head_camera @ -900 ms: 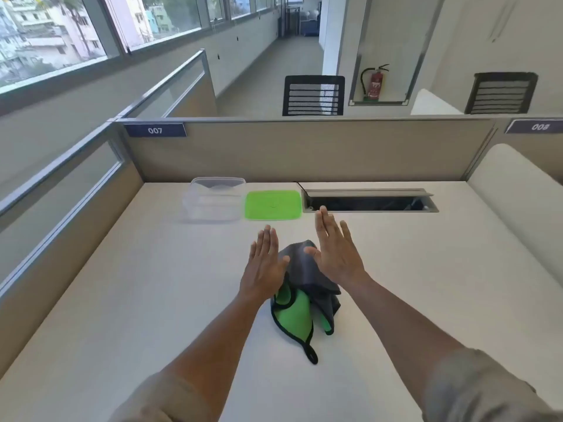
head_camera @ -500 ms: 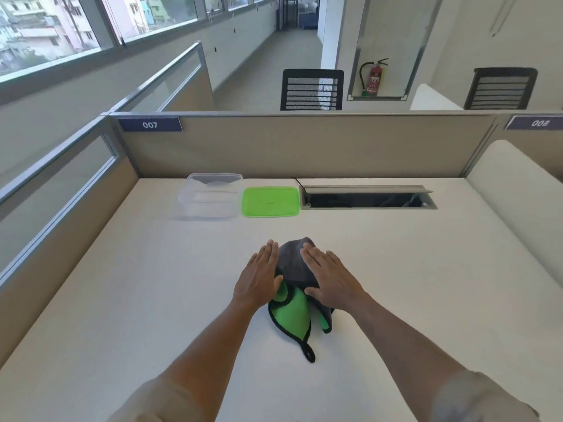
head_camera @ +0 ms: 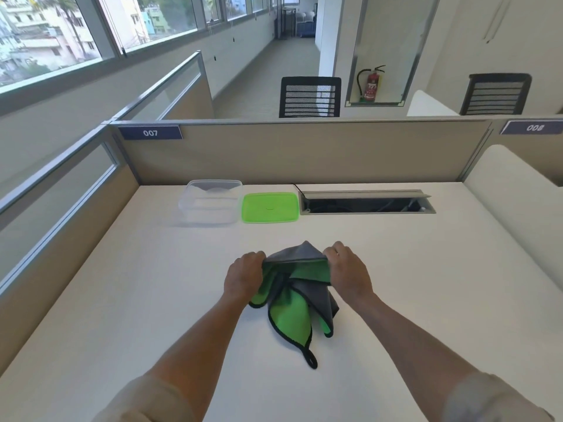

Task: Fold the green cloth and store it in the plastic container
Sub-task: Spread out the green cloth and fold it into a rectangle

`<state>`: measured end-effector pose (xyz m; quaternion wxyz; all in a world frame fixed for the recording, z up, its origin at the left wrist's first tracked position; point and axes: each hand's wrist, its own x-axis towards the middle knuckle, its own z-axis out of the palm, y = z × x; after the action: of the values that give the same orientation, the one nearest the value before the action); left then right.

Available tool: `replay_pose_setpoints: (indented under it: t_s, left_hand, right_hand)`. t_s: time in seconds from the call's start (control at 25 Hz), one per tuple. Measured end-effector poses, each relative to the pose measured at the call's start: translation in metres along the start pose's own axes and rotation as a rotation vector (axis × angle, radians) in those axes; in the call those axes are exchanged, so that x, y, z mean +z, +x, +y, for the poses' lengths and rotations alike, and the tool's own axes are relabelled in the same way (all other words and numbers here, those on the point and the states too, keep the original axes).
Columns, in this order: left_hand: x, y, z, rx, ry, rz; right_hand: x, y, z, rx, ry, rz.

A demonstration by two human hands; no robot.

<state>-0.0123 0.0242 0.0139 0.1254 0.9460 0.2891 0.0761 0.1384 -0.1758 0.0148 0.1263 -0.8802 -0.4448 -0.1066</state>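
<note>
Both hands closed, pinching the far edge of the green cloth (head_camera: 291, 303) at frame centre: left hand (head_camera: 243, 277) on its left side, right hand (head_camera: 348, 274) on its right. Cloth bunched on the bench (head_camera: 122, 300), grey side up top, loop tag trailing lower. Plastic container (head_camera: 210, 202) open, upper centre, green lid (head_camera: 269, 207) just beside. Risk: lifting while crumpled likely gives a lopsided fold too bulky for the container.

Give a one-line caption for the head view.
Both hands grip the cloth; open container waits.
</note>
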Motion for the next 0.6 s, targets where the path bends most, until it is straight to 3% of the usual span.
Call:
replay_pose_setpoints:
  t_s: [0.24, 0.6]
  left_hand:
    - [-0.040, 0.029, -0.017, -0.029, -0.062, 0.177]
    - [-0.119, 0.067, -0.024, -0.070, -0.145, 0.445]
  right_hand:
    - [-0.043, 0.025, 0.023, 0.126, 0.019, 0.111]
    - [-0.126, 0.090, 0.053, 0.118, -0.013, 0.407]
